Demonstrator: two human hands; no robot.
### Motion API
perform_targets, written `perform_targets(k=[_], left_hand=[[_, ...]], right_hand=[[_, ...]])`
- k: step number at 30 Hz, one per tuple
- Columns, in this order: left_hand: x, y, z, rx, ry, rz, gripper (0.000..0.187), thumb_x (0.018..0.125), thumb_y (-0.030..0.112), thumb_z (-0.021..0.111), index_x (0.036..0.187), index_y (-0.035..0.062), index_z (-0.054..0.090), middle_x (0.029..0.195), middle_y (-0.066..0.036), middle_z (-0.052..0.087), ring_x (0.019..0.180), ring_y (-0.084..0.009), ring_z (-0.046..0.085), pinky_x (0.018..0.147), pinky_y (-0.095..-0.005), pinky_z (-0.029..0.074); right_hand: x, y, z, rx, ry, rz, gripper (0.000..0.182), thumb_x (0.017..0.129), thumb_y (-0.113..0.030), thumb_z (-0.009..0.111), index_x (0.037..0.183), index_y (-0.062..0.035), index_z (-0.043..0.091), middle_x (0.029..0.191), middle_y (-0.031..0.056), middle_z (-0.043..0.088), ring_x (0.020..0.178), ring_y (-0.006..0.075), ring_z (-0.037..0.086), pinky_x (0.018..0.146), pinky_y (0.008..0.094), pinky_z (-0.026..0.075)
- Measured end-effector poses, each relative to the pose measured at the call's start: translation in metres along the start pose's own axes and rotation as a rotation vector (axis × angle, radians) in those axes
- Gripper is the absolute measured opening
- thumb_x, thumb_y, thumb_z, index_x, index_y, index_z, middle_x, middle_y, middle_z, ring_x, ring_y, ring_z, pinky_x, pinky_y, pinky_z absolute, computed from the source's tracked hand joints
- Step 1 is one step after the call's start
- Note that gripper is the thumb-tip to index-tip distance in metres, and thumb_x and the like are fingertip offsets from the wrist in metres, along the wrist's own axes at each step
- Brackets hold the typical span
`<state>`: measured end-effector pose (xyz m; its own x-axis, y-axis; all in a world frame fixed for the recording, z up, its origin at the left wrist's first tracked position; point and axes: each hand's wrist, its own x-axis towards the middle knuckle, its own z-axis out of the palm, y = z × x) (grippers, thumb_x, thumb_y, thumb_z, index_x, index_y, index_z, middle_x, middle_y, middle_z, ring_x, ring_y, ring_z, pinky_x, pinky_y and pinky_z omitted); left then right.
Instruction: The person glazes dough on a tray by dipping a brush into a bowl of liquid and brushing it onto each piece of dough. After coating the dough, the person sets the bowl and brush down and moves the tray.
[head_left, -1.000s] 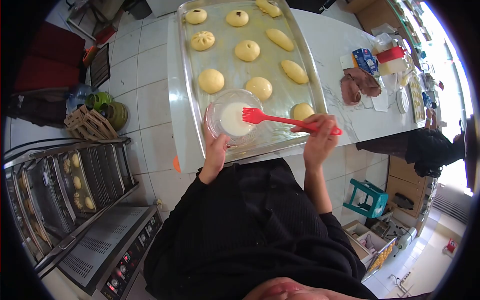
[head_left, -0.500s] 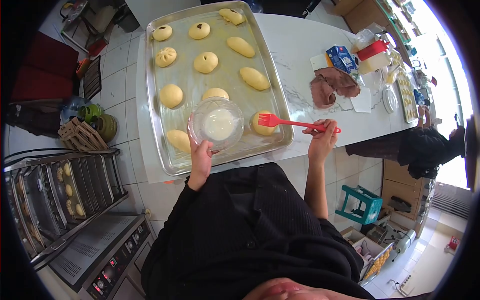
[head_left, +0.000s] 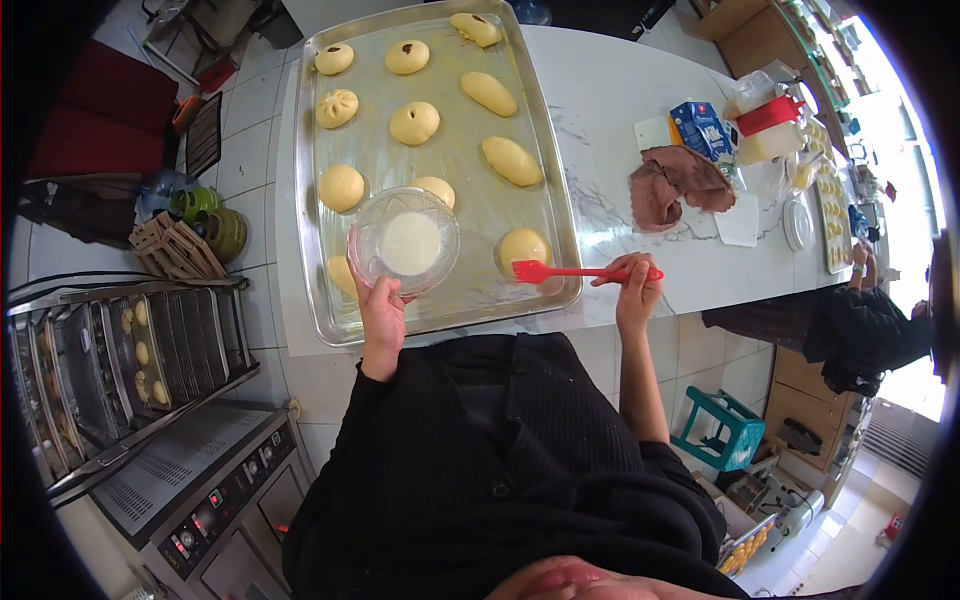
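My left hand (head_left: 382,318) grips a clear glass bowl (head_left: 446,250) of milky liquid (head_left: 410,243) above the lower left of a metal baking tray (head_left: 572,240). In my right hand (head_left: 634,288) is a red pastry brush (head_left: 580,272), held by its handle. Its bristles lie over the near edge of a round dough bun (head_left: 524,248) in the tray's lower right corner. Round and oval dough pieces stand in loose rows, among them an oval one (head_left: 512,161) and a pleated one (head_left: 337,108). The bowl partly hides two buns.
To the right on the marble table (head_left: 600,90) lie a brown cloth (head_left: 675,185), a blue milk carton (head_left: 702,130) and a red-topped bottle (head_left: 770,128). A rack of trays (head_left: 130,370) and an oven (head_left: 210,510) stand at left. Another person (head_left: 850,325) works far right, near a green stool (head_left: 718,428).
The bowl in my left hand has shifted left. The brush has moved slightly down and left, from across the bun's middle to its near edge.
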<state>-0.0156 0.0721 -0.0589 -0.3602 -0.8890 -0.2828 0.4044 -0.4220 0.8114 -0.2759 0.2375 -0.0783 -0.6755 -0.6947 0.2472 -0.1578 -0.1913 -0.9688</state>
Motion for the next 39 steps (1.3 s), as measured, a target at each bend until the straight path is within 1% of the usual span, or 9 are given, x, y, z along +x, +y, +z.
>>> perform_targets(k=[7,13,18,21,22,26,29,33,39], left_hand=[[0.001,0.003,-0.005,0.012,0.043,0.018,0.078,0.067,-0.001,0.034,0.136,0.0250,0.009,0.132,-0.010,0.027,0.112,-0.0272,0.043,0.072,-0.0444,0.053],[0.005,-0.003,-0.015,-0.003,0.052,-0.005,0.078,0.067,-0.001,0.035,0.136,0.0248,0.009,0.132,-0.010,0.026,0.114,-0.0267,0.042,0.073,-0.0443,0.053],[0.000,0.004,-0.009,0.007,0.055,0.011,0.078,0.067,-0.001,0.034,0.136,0.0245,0.009,0.132,-0.011,0.026,0.114,-0.0264,0.042,0.074,-0.0443,0.053],[0.000,0.008,-0.008,0.008,0.035,0.044,0.077,0.067,-0.001,0.034,0.136,0.0238,0.009,0.132,-0.012,0.026,0.114,-0.0264,0.042,0.075,-0.0444,0.053],[0.000,0.010,-0.007,0.006,0.019,0.060,0.077,0.067,-0.001,0.034,0.136,0.0236,0.009,0.132,-0.011,0.026,0.114,-0.0264,0.042,0.075,-0.0443,0.053],[-0.003,0.014,-0.005,0.031,0.070,0.092,0.078,0.065,0.000,0.034,0.137,0.0201,0.011,0.133,-0.012,0.026,0.115,-0.0316,0.041,0.078,-0.0470,0.051],[-0.004,0.014,-0.005,0.022,0.088,0.104,0.078,0.065,0.000,0.034,0.137,0.0195,0.011,0.133,-0.012,0.025,0.114,-0.0314,0.042,0.078,-0.0468,0.051],[-0.003,0.014,-0.007,0.019,0.083,0.096,0.077,0.065,0.001,0.034,0.137,0.0194,0.011,0.133,-0.012,0.026,0.114,-0.0309,0.043,0.077,-0.0460,0.052],[-0.003,0.012,-0.010,0.042,0.099,0.094,0.077,0.066,0.001,0.035,0.137,0.0196,0.011,0.132,-0.013,0.027,0.112,-0.0305,0.044,0.075,-0.0449,0.052]], right_hand=[[0.012,-0.017,-0.014,-0.041,0.127,-0.122,0.038,0.094,-0.031,0.032,0.073,-0.0006,0.040,0.068,0.0114,0.055,0.052,0.0177,0.058,0.051,0.0250,0.047],[0.016,-0.016,0.007,-0.176,-0.122,-0.082,0.037,0.094,-0.028,0.034,0.075,0.0021,0.045,0.069,0.0105,0.056,0.053,0.0171,0.059,0.053,0.0252,0.047],[0.036,-0.032,0.021,-0.106,-0.022,-0.128,0.036,0.094,-0.027,0.034,0.076,0.0029,0.044,0.069,0.0108,0.054,0.051,0.0171,0.058,0.048,0.0252,0.049],[0.029,-0.030,0.042,-0.029,-0.182,0.135,0.032,0.092,-0.021,0.039,0.073,0.0024,0.049,0.064,0.0087,0.056,0.053,0.0147,0.059,0.049,0.0241,0.048],[0.029,-0.027,0.045,-0.171,-0.223,0.110,0.029,0.091,-0.018,0.042,0.071,0.0009,0.050,0.060,0.0065,0.057,0.051,0.0117,0.059,0.047,0.0222,0.046],[0.052,-0.034,0.052,-0.375,-0.011,-0.101,0.025,0.090,-0.015,0.045,0.070,-0.0004,0.052,0.055,0.0037,0.058,0.048,0.0089,0.058,0.046,0.0211,0.044],[0.053,-0.037,0.059,-0.434,-0.117,-0.066,0.030,0.092,-0.017,0.040,0.072,0.0026,0.049,0.060,0.0061,0.056,0.051,0.0106,0.058,0.048,0.0216,0.047],[0.046,-0.034,0.079,-0.411,-0.192,-0.043,0.026,0.088,-0.017,0.049,0.070,-0.0001,0.053,0.054,0.0039,0.057,0.046,0.0092,0.057,0.044,0.0218,0.042],[0.067,-0.027,0.053,-0.355,0.112,-0.013,0.031,0.090,-0.019,0.045,0.067,0.0011,0.050,0.053,0.0043,0.055,0.044,0.0093,0.055,0.041,0.0203,0.040]])
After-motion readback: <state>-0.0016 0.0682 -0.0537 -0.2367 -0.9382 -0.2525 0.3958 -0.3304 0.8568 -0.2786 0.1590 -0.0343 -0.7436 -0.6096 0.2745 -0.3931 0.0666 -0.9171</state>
